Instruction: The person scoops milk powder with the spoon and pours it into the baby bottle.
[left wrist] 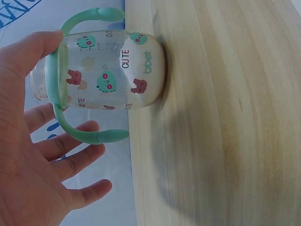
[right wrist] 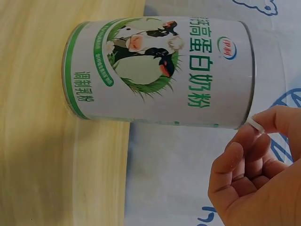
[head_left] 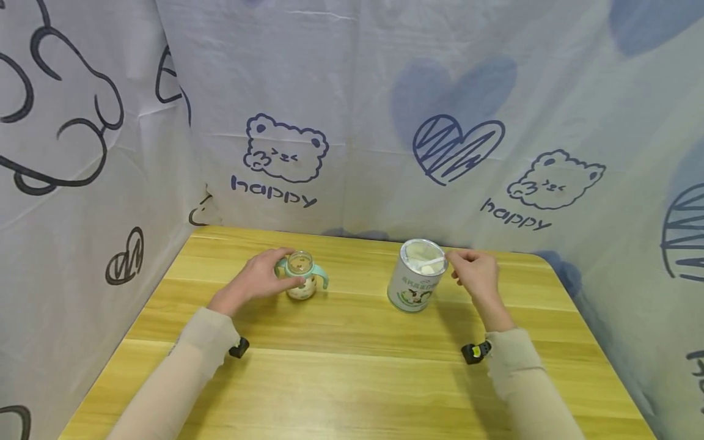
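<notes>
An uncapped baby bottle (head_left: pixel 302 282) with a mint-green collar and two handles stands upright on the table. My left hand (head_left: pixel 264 274) holds it at the collar, thumb and forefinger on either side; the other fingers spread behind a handle (left wrist: pixel 101 136) in the left wrist view. Cartoon prints cover the clear wall, and its lower part looks whitish. To the right stands an open milk powder can (head_left: pixel 412 287) with a cow picture. My right hand (head_left: pixel 477 273) pinches the end of a white scoop (head_left: pixel 434 261) at the can's rim. Pale powder shows inside the can.
The wooden table (head_left: pixel 330 379) carries both containers near its far edge. Behind and beside it hangs a pale cloth (head_left: pixel 352 171) printed with bears and hearts. Each wrist wears a small black camera (head_left: pixel 474 352).
</notes>
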`<action>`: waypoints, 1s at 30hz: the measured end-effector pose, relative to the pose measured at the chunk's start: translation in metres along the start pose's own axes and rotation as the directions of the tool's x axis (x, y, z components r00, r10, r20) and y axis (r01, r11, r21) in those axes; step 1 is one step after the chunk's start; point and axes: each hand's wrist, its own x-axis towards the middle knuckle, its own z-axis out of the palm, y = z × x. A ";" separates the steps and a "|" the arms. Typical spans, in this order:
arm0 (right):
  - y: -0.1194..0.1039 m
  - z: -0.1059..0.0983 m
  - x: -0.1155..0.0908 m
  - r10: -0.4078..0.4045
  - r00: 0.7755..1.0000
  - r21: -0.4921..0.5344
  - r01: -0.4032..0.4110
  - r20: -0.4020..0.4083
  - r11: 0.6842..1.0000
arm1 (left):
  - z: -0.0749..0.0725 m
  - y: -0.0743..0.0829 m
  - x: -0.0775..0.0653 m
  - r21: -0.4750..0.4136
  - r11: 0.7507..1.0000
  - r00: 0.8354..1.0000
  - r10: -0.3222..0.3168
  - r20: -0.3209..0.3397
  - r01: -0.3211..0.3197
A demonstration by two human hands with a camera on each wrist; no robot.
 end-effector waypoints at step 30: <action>-0.002 0.001 0.004 -0.193 0.981 -0.201 0.192 0.013 0.961 | -0.003 0.005 -0.002 0.021 1.000 1.000 -0.023 0.006 0.023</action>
